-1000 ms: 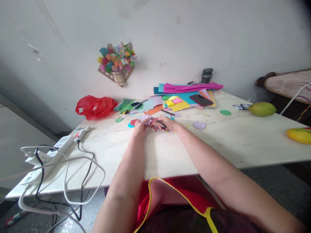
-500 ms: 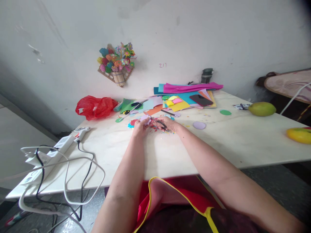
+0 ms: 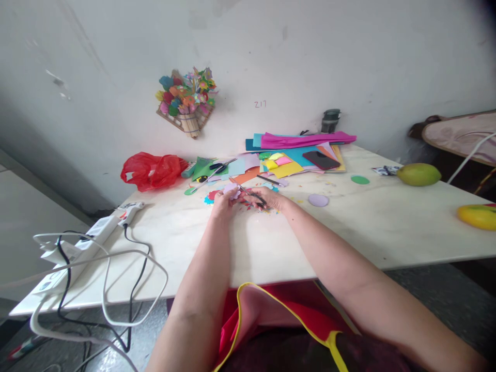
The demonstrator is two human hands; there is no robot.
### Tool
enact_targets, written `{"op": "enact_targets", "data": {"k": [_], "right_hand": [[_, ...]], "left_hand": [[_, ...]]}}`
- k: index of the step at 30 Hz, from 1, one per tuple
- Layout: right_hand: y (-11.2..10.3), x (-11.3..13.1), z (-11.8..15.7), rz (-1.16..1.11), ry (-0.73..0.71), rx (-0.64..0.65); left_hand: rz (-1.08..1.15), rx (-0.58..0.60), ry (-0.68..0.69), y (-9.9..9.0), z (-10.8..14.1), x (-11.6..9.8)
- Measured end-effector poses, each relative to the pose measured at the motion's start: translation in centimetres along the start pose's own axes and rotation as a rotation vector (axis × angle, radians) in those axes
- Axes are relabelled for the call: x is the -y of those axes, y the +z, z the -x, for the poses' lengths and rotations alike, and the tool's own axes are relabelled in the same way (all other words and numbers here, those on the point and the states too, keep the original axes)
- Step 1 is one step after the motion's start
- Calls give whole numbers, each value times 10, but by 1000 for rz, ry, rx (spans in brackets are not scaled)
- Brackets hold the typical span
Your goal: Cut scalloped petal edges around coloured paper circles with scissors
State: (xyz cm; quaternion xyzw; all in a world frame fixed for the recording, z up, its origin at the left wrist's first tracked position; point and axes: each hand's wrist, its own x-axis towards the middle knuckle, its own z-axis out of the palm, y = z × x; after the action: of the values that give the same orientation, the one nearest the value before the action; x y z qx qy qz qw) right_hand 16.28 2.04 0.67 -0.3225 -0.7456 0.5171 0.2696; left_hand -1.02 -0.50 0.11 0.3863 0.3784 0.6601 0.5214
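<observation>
1. At nine o'clock from the scissors (image 3: 259,198), scalloped lilac paper (image 3: 231,192) is pinched by the left hand (image 3: 222,201).
2. The scissors are gripped by the right hand (image 3: 272,198).
3. At its three o'clock, a lilac disc (image 3: 318,200) is seen.

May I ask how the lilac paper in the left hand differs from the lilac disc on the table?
The lilac paper is held in the left hand; the lilac disc lies flat on the table. The lilac paper has a scalloped edge; the lilac disc has a round outline. Both are pale purple.
</observation>
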Motion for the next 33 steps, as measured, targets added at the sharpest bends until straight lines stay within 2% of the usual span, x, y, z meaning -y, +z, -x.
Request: {"op": "enact_targets", "data": {"k": [12, 18, 27, 33], "right_hand": [[3, 13, 7, -38, 19, -24], [0, 9, 6, -23, -50, -24], [-1, 2, 1, -43, -77, -27], [-3, 8, 5, -78, -17, -62]], "left_hand": [[-4, 12, 1, 1, 1, -1], [0, 25, 6, 1, 2, -2], [-4, 39, 1, -1, 1, -4], [-78, 76, 10, -4, 1, -4]]}}
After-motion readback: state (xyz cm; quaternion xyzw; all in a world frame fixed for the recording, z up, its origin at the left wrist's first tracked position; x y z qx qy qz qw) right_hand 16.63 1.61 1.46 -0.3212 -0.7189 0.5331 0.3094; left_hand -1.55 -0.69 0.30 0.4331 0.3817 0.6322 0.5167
